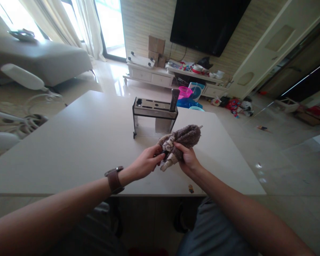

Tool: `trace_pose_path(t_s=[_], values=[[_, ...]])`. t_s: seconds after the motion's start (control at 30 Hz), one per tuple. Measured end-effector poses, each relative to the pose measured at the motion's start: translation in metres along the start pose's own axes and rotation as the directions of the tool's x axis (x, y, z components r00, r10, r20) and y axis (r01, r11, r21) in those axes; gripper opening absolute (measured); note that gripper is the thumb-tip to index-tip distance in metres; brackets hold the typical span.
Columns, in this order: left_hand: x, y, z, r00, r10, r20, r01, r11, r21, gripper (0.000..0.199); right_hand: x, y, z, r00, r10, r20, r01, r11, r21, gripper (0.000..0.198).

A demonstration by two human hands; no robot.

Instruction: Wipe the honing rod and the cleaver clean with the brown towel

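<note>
Above the near half of the table, my right hand (pixel 190 160) is closed around a shaggy brown-grey cloth (pixel 186 137), its thumb pressing on top. My left hand (pixel 149 161) grips a dark handle at the cloth's left side, apparently that of a knife. Folds of cloth hide most of it, but a thin pale tip (pixel 201 127) pokes out at the far right end. Just beyond the hands stands a knife holder (pixel 154 111) with a dark top frame and clear sides. One dark knife handle (pixel 174 99) rises from its right end; other slots hold nothing.
The white table (pixel 69 153) spreads out on both sides, with a small sticker (pixel 191 188) by its front edge. Past it are a cluttered TV cabinet (pixel 160 79), a pink basket (pixel 185 92) and a wall-mounted TV (pixel 208 25). A white chair (pixel 22 76) stands left.
</note>
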State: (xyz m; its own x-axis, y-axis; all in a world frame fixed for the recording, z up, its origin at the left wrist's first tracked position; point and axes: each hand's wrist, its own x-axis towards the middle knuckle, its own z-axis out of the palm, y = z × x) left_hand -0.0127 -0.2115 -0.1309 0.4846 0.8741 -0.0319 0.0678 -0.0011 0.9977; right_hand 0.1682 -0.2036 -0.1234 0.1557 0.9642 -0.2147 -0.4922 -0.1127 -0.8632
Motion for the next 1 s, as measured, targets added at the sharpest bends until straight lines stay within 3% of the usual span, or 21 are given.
trace_pose_path(t_s=[0.33,0.67,1.0], values=[[-0.001,0.01,0.004,1.0,0.005,0.019,-0.005,1.0,0.018,0.031,0.025,-0.022,-0.015,0.994,-0.103,-0.032,0.103,0.995,0.013,0.03],[-0.005,0.019,0.004,0.998,-0.041,0.043,0.036,0.994,0.106,0.031,0.057,-0.071,-0.043,0.959,-0.174,-0.225,0.202,0.974,0.107,0.016],[-0.009,0.025,0.002,0.998,-0.032,0.061,0.023,0.991,0.132,0.029,0.07,-0.084,-0.064,0.95,-0.219,-0.222,0.253,0.958,0.137,0.013]])
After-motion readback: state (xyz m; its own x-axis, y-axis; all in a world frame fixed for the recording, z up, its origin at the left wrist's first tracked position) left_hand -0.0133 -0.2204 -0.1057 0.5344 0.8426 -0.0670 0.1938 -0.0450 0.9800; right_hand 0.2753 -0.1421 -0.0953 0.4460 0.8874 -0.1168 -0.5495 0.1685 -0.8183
